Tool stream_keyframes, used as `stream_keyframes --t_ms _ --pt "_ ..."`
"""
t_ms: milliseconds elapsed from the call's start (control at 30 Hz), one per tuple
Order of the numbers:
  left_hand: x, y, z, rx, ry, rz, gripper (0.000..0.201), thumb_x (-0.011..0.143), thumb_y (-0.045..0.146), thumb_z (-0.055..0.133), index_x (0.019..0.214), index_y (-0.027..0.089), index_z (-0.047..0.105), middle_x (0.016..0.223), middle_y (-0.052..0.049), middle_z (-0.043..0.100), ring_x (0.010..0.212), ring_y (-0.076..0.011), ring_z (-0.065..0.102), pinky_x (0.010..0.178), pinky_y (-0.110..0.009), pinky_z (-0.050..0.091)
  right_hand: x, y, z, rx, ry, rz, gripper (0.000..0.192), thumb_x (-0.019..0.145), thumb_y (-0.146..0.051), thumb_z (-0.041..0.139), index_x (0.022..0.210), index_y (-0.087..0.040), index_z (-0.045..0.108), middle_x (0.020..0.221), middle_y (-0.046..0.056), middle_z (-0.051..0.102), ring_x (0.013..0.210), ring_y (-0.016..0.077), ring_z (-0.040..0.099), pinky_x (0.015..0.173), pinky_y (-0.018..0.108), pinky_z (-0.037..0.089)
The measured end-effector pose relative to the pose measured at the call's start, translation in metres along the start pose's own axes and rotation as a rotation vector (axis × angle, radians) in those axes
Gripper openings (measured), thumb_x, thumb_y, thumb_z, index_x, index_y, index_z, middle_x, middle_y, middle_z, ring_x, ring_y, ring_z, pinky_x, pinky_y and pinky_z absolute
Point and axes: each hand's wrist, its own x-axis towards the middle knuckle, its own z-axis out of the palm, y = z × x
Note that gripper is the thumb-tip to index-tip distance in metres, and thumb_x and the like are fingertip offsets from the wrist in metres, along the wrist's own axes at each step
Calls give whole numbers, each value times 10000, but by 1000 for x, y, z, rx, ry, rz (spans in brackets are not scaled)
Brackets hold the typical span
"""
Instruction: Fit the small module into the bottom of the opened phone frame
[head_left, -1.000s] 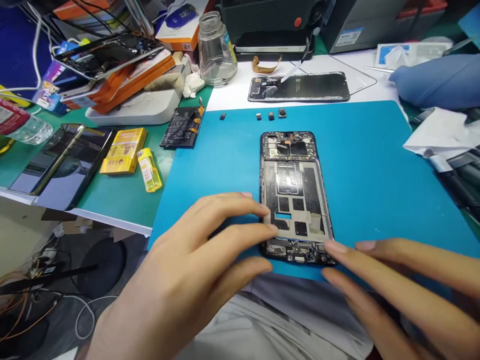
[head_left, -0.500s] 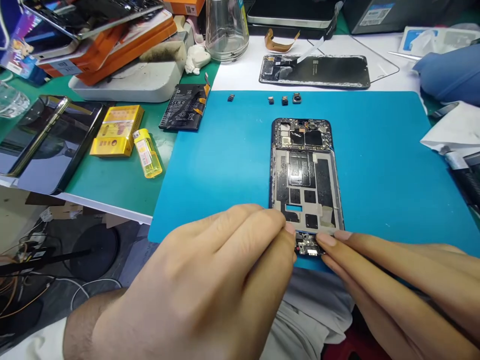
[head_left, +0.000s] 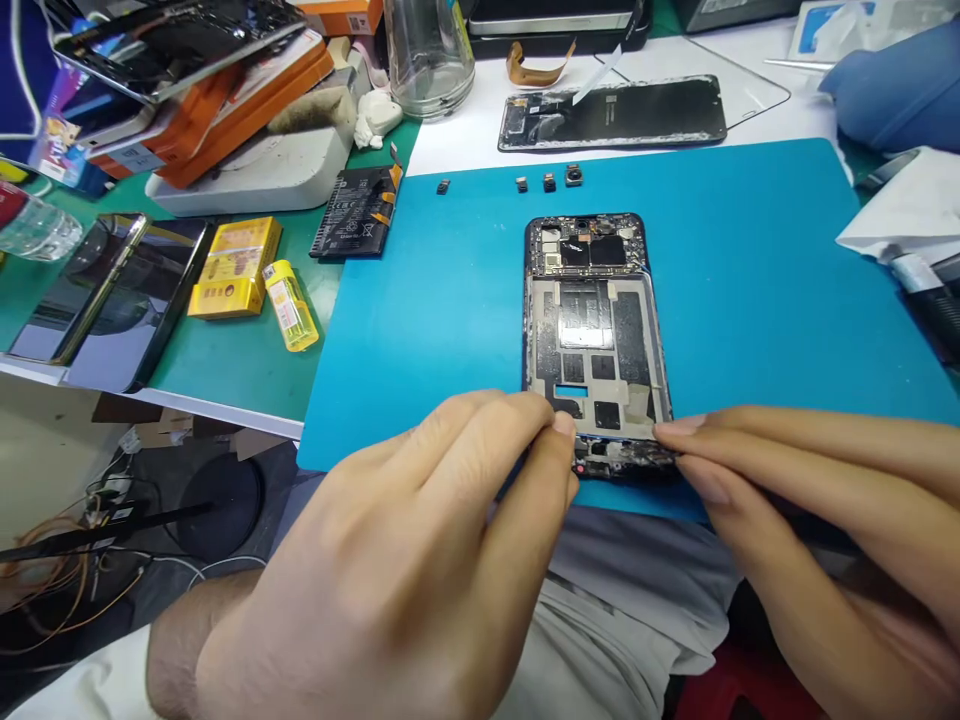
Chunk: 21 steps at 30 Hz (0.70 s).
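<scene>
My left hand (head_left: 420,560) and right hand (head_left: 817,520) pinch the near end of the opened phone (head_left: 592,340) with nearly closed fingers, on the blue mat (head_left: 750,300). Beyond lie four small parts (head_left: 549,182), then a screen panel (head_left: 611,112); a battery (head_left: 358,212) sits on the tabletop (head_left: 240,360) to the left.

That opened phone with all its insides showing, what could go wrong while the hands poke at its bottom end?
The opened phone lies near the blue mat's front edge, so a push from the left hand or right hand might slide it off. Fingertips on the bare bottom circuit parts could bend something. The tiny camera modules lie loose and might get knocked away.
</scene>
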Motion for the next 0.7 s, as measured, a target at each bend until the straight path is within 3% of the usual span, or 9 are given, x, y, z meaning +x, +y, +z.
stream_keyframes --t_ms 133,233,367,567,700 --pt "-2 10 2 124 29 46 418 1362 119 486 1505 65 875 1415 -155 984 1208 -293 989 1060 -343 804 -57 30 2 -15 8 12 468 1132 -861 805 1511 -603 898 1190 57 883 1308 431 844 928 579 737" --pt "-5 12 5 188 45 67 417 1353 81 481 1490 59 874 1377 -169 988 1205 -291 1006 1119 -321 813 -73 32 13 -8 19 15 473 1114 -885 798 1469 -592 909 1168 64 874 1310 435 835 933 585 732" --pt "-10 4 6 232 53 210 355 1288 47 609 1552 11 844 1450 -210 975 1345 -329 1002 1379 -336 733 -77 26 28 -1 30 17 479 1109 -893 797 1459 -586 911 1168 66 873 1321 437 830 943 592 728" --pt "-11 -9 4 438 188 353 265 1323 73 667 1400 61 921 1295 -129 1016 1230 -276 1030 1246 -279 792 -89 19 33 1 38 4 477 1112 -893 802 1458 -584 913 1166 62 876 1328 438 829 951 600 724" --pt "-10 -8 9 402 203 369 222 1285 -5 700 1404 -51 883 1249 -181 1015 1192 -311 1038 1200 -318 829 -46 1 34 -8 36 -16 478 1130 -876 806 1500 -589 903 1194 54 886 1346 437 830 964 604 722"
